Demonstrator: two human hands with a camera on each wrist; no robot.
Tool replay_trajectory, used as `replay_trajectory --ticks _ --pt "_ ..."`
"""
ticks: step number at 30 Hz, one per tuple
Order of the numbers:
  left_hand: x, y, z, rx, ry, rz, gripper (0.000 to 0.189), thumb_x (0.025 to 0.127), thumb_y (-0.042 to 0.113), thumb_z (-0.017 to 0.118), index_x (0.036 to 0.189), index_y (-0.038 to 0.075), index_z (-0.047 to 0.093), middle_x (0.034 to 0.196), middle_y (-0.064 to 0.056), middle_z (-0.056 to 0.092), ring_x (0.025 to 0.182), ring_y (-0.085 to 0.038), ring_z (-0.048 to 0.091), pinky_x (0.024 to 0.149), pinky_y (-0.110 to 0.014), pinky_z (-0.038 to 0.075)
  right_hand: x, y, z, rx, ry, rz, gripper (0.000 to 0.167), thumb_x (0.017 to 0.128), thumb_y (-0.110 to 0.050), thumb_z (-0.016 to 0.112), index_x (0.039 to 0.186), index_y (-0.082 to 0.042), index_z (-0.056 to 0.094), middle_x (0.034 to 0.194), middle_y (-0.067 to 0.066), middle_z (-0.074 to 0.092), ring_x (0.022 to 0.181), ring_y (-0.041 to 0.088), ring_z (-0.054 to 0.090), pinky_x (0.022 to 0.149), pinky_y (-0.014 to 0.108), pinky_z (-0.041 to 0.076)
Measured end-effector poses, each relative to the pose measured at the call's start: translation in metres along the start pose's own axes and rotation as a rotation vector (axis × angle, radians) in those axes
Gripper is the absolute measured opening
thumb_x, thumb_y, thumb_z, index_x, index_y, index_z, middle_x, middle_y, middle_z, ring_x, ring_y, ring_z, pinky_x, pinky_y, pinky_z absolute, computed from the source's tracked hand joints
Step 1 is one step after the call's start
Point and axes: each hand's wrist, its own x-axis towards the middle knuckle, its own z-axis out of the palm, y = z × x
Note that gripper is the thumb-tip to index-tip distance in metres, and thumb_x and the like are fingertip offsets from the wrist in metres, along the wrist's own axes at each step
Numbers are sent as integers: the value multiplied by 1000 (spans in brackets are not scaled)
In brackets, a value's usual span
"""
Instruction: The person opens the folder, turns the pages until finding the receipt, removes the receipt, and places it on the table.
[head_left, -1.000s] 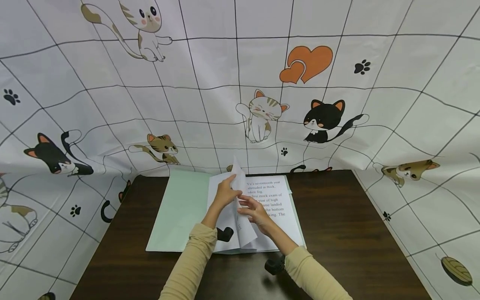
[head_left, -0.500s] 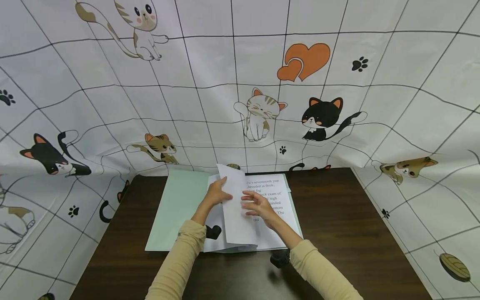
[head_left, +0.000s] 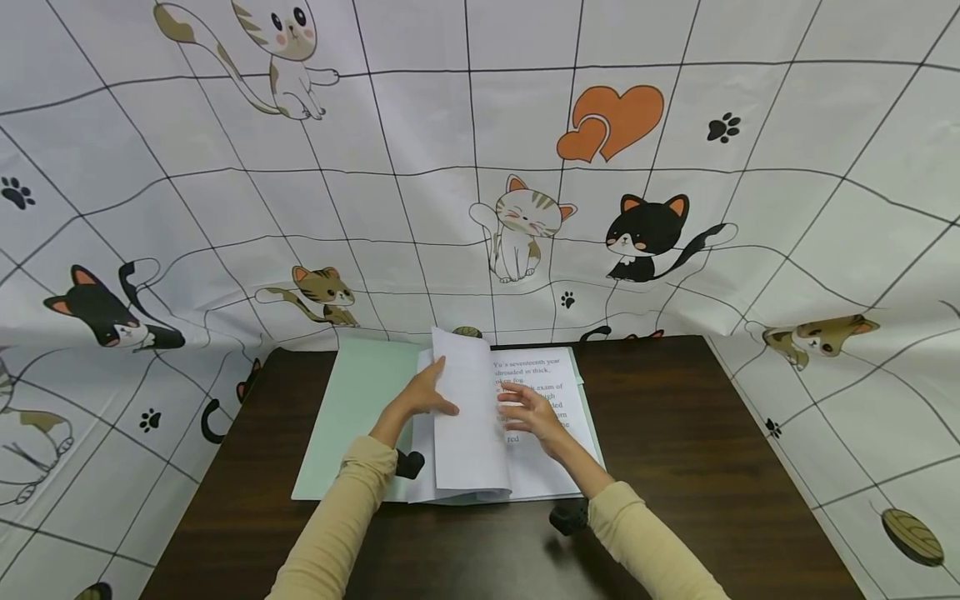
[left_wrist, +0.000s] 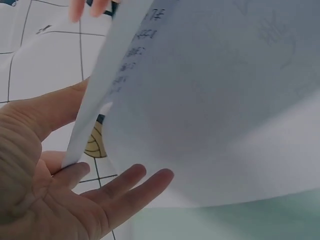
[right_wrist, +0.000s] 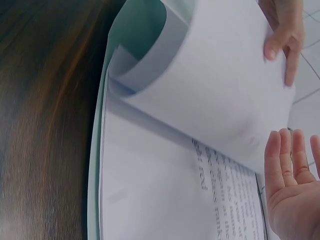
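Observation:
A light green folder (head_left: 356, 417) lies spread on the table, with printed white sheets (head_left: 551, 467) on its right side. One page (head_left: 468, 417) is lifted and curves over to the left, its blank side up. My left hand (head_left: 420, 396) holds this page by its left edge, thumb on the blank face and fingers behind it; handwriting shows on its underside in the left wrist view. My right hand (head_left: 536, 417) hovers over the printed page just right of the turned one, fingers apart and loosely bent, holding nothing. In the right wrist view its palm and fingers (right_wrist: 295, 160) show beside the paper.
The dark wooden table (head_left: 697, 500) extends around the folder on both sides and in front. A white cloth (head_left: 420, 200) printed with cats and grid lines hangs behind it and at the sides. A black wrist camera (head_left: 568, 517) sits at my right sleeve.
The page has swung from nearly upright over to the left, led by my left hand. My right hand has parted from it and shifted slightly right.

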Motion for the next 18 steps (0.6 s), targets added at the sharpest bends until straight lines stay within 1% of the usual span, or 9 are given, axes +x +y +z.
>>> replay_trajectory --ticks 1,2,4,6,7,9,13,15,18 --pt "0 -1 0 2 -5 -4 108 71 2 82 153 -7 12 160 -27 14 150 -42 15 122 -51 19 0 1 -3 3 1 -17 63 91 -17 65 144 4 40 138 29 51 101 9 65 91 41 57" --pt "0 -2 0 8 -7 -2 108 71 2 82 153 -7 12 160 -27 13 150 -42 14 123 -51 17 -1 2 -5 3 5 -37 65 90 -20 66 143 4 40 136 28 53 99 7 65 88 39 58" --pt "0 -6 -1 17 -1 -1 110 71 3 83 153 -6 11 160 -27 12 150 -43 13 123 -52 15 -2 4 -10 6 3 -89 66 88 -26 69 142 2 44 131 23 59 97 5 65 84 36 59" --pt "-1 -9 -2 19 5 -2 110 70 2 83 153 -6 11 160 -28 12 150 -44 12 123 -52 14 -3 5 -15 3 17 -115 67 86 -31 71 139 2 47 125 18 63 96 4 65 81 34 59" --pt "-1 -11 -3 21 7 -5 110 70 2 83 153 -6 11 161 -27 11 150 -43 11 123 -52 14 -3 5 -16 1 27 -119 66 86 -31 72 139 1 48 123 15 65 96 4 65 80 33 59" --pt "-1 -15 -3 33 15 1 110 69 1 83 153 -7 12 160 -29 11 149 -45 11 123 -54 14 -2 5 -20 -11 56 -93 64 87 -29 70 139 0 48 124 14 64 97 4 65 81 33 59" --pt "0 -26 -3 59 21 -8 109 68 1 82 152 -8 13 159 -31 11 149 -46 11 123 -54 13 0 3 -25 -29 128 12 59 89 -15 65 142 1 44 133 24 57 96 3 63 86 34 58" --pt "0 -31 -3 74 29 -21 109 68 3 82 152 -8 13 159 -31 11 148 -47 12 122 -56 14 2 3 -28 -33 153 39 58 90 -11 64 143 1 43 136 27 53 94 3 63 88 36 58" --pt "-1 -38 -2 96 41 -60 109 70 8 83 154 -4 14 160 -29 11 148 -49 13 115 -70 12 3 3 -34 -36 194 51 57 91 -9 64 143 0 44 137 26 52 92 2 63 90 38 57"
